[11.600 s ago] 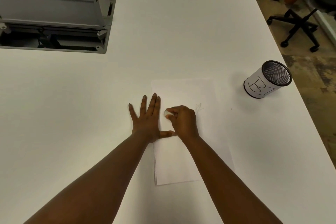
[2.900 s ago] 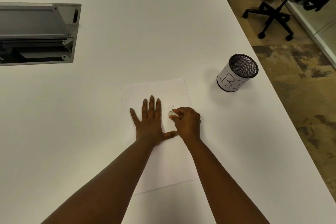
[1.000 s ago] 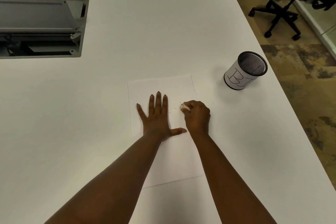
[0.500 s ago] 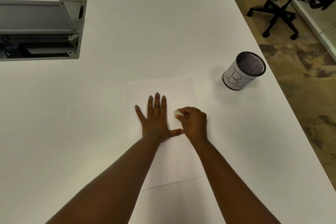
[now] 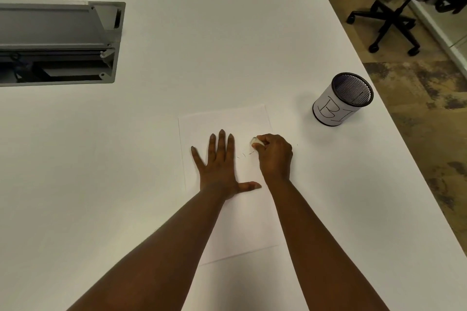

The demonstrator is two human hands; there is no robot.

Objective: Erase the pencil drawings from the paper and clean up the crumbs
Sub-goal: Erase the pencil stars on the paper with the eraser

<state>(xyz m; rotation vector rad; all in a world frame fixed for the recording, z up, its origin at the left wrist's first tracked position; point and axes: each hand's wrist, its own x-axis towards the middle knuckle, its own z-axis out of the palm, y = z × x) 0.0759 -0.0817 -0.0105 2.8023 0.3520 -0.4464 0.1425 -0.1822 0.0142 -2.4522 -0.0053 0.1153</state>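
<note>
left hand | we are pressing it flat, fingers apart, pinning paper against sliding | right hand | we are pinching eraser for rubbing

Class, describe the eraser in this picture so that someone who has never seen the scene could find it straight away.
Start at the white table and find the sheet of paper lying near its right edge. On it the left hand lies flat, while the right hand is curled beside it. The eraser is the small pale lump pinched at that hand's fingertips, the only object either hand holds.
</note>
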